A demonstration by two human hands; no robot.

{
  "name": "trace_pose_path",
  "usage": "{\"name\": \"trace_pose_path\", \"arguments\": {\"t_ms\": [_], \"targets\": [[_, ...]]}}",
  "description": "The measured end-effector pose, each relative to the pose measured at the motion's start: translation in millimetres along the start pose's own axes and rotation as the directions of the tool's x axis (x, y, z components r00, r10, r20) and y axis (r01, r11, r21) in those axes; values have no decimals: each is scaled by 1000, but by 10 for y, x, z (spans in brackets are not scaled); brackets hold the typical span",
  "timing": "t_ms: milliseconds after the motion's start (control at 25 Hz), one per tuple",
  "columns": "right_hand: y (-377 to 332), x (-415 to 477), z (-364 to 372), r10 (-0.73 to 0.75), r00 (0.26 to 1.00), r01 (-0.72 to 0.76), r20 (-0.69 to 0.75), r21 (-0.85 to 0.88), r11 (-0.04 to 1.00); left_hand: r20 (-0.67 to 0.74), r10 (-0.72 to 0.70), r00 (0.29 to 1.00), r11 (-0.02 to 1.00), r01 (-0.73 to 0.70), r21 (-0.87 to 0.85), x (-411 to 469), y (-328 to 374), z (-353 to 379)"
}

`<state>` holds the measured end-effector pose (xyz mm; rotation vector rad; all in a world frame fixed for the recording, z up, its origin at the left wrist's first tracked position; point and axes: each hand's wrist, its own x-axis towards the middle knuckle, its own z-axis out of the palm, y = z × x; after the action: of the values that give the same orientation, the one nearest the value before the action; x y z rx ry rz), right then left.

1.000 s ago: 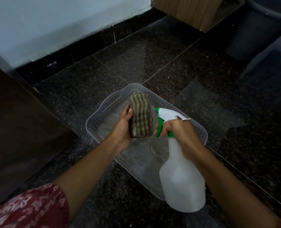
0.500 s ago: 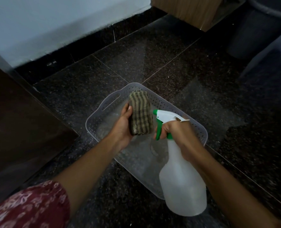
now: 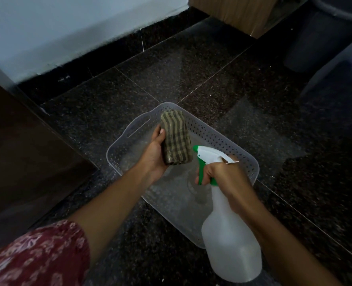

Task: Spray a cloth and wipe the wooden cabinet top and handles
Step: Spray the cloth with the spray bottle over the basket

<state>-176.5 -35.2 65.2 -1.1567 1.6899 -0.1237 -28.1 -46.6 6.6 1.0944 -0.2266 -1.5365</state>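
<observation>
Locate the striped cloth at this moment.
In the head view the striped cloth sits folded in the left hand, above the perforated basket, just left of the spray bottle nozzle.

- The left hand (image 3: pixel 154 155) reaches forward, palm turned inward, thumb up, fingers clasped round a folded striped green-brown cloth (image 3: pixel 176 139).
- The right hand (image 3: pixel 224 176) grips the neck of a white plastic spray bottle (image 3: pixel 230 240), fingers curled over the green trigger.
- Both forearms are bare and extended.

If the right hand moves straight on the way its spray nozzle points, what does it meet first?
Most likely the folded striped cloth in the left hand. The right hand aims the spray bottle there, though depth is unclear.
</observation>
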Motion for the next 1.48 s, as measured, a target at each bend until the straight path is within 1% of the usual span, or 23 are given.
{"name": "trace_pose_path", "arguments": {"t_ms": [120,200,240,320,400,480,520,560,600,640,680,720,840,920,1000,1080,1160,1240,1320,1360,1400,1440,1480], "targets": [[-67,1,-32,-64,997,64,-35,-18,998,1,3,1000,1000,-3,-15,10,-8,-9],[-40,-1,-37,-103,995,104,-4,28,994,5,4,1000,1000,-4,-18,15,6,-9],[-27,-7,-44,-126,992,126,-1,86,988,11,3,1000,1000,-3,-17,14,14,-6],[28,-26,-39,-225,973,228,-41,246,942,24,0,1000,1000,1,-23,10,31,4],[51,-20,-48,-267,961,277,-77,336,900,39,-4,999,999,5,-36,-1,42,23],[42,9,-78,-258,963,268,-75,301,915,43,2,999,999,0,-43,-14,44,34],[26,-4,-85,-286,951,309,-120,300,902,43,6,999,999,-4,-44,-21,39,29],[29,-38,-81,-356,912,408,-206,343,846,42,8,999,999,-6,-44,-32,35,15],[25,-91,-77,-422,857,511,-294,392,765,40,7,999,999,-5,-44,-42,28,-7],[35,-136,-72,-457,810,582,-367,405,705,37,1,999,999,1,-42,-54,19,-27],[66,-175,-52,-470,783,616,-407,409,673,32,-8,999,999,9,-37,-68,8,-46],[96,-168,-21,-465,779,621,-422,413,666,25,-15,1000,999,16,-32,-86,-8,-60],[207,75,66,-406,798,587,-445,425,689,0,-27,1000,1000,27,-12,-129,-68,-63],[261,172,115,-437,788,604,-434,402,688,-1,-34,999,999,34,9,-153,-111,-67],[357,246,158,-497,778,623,-386,365,692,4,-43,999,999,43,22,-182,-143,-73],[448,258,179,-513,783,617,-352,339,710,-5,-50,999,999,50,6,-213,-158,-73],[489,247,172,-534,760,639,-370,275,719,-14,-53,999,998,52,-20,-250,-163,-65],[474,179,176,-546,740,642,-393,167,749,-18,-47,999,999,46,-28,-310,-161,-59],[542,93,229,-470,765,555,-439,80,828,-21,-34,999,999,34,-17,-406,-151,-35],[615,8,291,-377,785,466,-491,67,882,-19,-27,999,1000,27,-12,-468,-148,-23],[693,-122,373,-265,795,372,-546,94,923,-17,-17,1000,1000,17,-15,-549,-138,-16],[747,-278,468,-181,801,323,-571,158,933,-14,-10,1000,1000,9,-24,-633,-128,-12],[760,-444,553,-140,825,318,-547,245,916,-10,-5,1000,999,4,-37,-716,-116,-9]]}}
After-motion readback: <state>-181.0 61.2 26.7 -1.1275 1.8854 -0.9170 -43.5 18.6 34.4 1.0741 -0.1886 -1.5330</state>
